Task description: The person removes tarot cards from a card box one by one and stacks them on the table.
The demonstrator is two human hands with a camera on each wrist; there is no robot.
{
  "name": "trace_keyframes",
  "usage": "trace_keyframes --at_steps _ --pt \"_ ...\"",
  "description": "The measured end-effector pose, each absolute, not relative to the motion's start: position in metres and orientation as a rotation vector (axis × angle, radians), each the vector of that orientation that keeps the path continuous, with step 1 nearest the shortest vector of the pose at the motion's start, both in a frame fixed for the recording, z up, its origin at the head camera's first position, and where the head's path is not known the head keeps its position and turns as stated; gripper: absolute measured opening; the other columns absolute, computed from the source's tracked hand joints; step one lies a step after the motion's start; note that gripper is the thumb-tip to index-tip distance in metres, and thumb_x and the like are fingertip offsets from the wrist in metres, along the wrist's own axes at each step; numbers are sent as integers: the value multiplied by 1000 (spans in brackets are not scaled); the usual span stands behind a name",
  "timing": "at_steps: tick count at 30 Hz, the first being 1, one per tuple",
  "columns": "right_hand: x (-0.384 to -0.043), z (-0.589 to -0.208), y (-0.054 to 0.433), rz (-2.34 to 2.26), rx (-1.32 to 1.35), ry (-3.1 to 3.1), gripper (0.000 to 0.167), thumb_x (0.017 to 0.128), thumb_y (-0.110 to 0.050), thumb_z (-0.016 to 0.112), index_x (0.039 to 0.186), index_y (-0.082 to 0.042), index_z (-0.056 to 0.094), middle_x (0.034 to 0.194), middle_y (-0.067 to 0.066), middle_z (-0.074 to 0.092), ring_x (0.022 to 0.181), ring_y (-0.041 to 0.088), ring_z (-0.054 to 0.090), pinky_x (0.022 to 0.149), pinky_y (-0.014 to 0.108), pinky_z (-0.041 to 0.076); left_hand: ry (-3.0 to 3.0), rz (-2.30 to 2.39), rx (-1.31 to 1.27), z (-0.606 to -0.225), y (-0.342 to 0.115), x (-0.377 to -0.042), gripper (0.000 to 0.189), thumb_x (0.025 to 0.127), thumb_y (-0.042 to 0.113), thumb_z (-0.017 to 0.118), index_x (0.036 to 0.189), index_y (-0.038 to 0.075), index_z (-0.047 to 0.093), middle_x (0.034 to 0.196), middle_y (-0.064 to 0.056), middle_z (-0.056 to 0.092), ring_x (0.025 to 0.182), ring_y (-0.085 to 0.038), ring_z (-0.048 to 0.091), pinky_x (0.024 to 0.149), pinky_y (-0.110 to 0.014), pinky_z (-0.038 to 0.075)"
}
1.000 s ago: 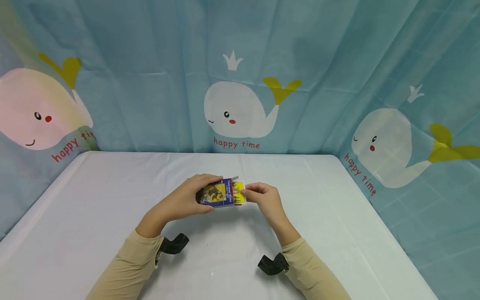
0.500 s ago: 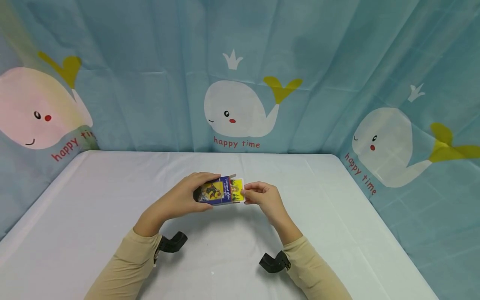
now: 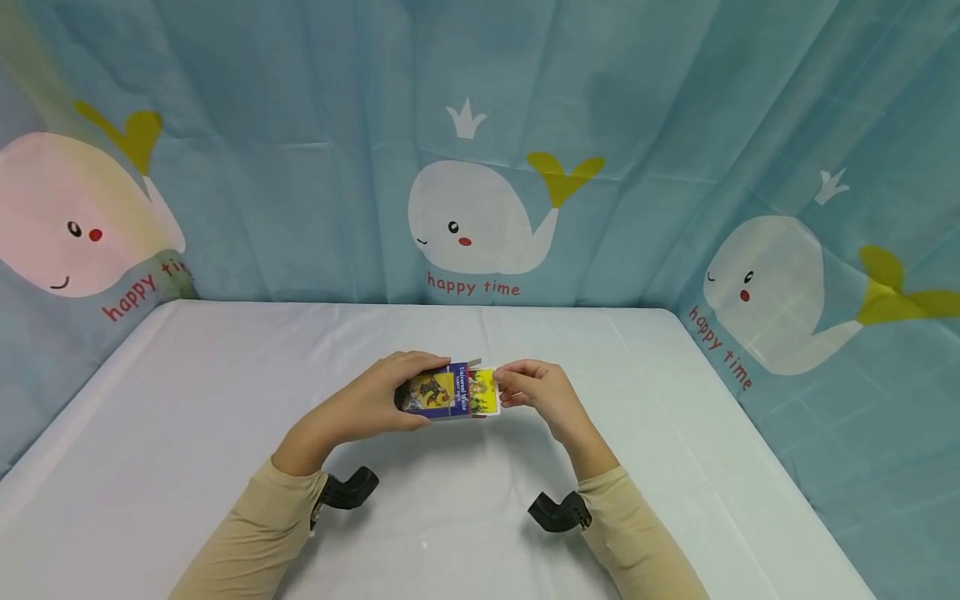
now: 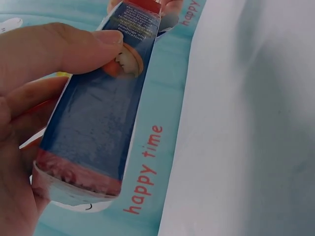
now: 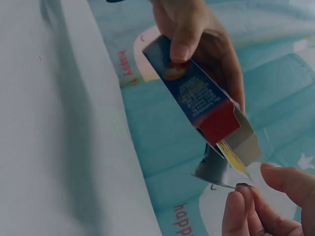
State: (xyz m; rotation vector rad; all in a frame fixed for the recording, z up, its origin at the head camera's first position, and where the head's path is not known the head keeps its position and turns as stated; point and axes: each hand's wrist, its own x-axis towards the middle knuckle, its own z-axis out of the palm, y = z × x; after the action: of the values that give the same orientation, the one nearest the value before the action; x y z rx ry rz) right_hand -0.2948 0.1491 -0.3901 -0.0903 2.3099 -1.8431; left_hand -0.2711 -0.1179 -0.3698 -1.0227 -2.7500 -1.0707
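Note:
My left hand (image 3: 375,400) grips a blue tarot card box (image 3: 438,392) by its left end, thumb along the lower side and fingers over the top. In the left wrist view, the thumb presses the narrow blue side of the box (image 4: 93,123). A yellow-faced tarot card (image 3: 483,392) with a white border sticks out of the open right end. My right hand (image 3: 540,392) is at the card's outer end. In the right wrist view, its thumb stands apart from the fingertips (image 5: 238,196), which are right at a flap (image 5: 214,169) of the box.
The box is held above a white-covered table (image 3: 300,533). Behind it hangs a blue curtain (image 3: 315,208) printed with whales. Black curved camera mounts (image 3: 348,489) sit at both wrists, below the sleeves' cuffs.
The box rose a little, then came down and slightly right in the left hand. My right hand's fingers have loosened and shifted right to the card's edge; the card still sticks out.

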Motion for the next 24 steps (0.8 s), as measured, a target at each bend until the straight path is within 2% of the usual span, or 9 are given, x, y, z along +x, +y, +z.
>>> trace_keyframes --at_steps 8,13,20,24 --pt "-298 -389 160 -1790 -160 2279 23 94 -18 66 101 4 71 77 2 68 65 12 61 68 29 57 -2759 -1074 -1079 -369 -114 -269 74 77 12 83 144 12 52 140 -7 57 127 -29 52 101 -50 44" --pt "-301 -390 166 -1766 -175 2275 23 95 -18 65 101 4 71 80 2 68 66 12 62 69 28 58 -2792 -1056 -1057 -371 -115 -268 75 77 14 83 145 14 51 142 -8 56 127 -29 52 101 -50 43" --pt "-305 -389 178 -1663 -216 2297 25 94 -19 65 102 3 71 78 2 67 67 13 62 74 38 58 -2823 -1069 -1058 -372 -115 -269 75 78 15 83 146 14 50 143 -7 55 128 -29 51 102 -50 43" --pt "-306 -389 181 -1639 -276 2284 24 94 -18 65 101 4 71 77 0 66 67 13 61 72 36 58 -2825 -1072 -1077 -372 -112 -268 75 77 15 83 145 13 51 143 -6 56 129 -28 51 104 -50 42"
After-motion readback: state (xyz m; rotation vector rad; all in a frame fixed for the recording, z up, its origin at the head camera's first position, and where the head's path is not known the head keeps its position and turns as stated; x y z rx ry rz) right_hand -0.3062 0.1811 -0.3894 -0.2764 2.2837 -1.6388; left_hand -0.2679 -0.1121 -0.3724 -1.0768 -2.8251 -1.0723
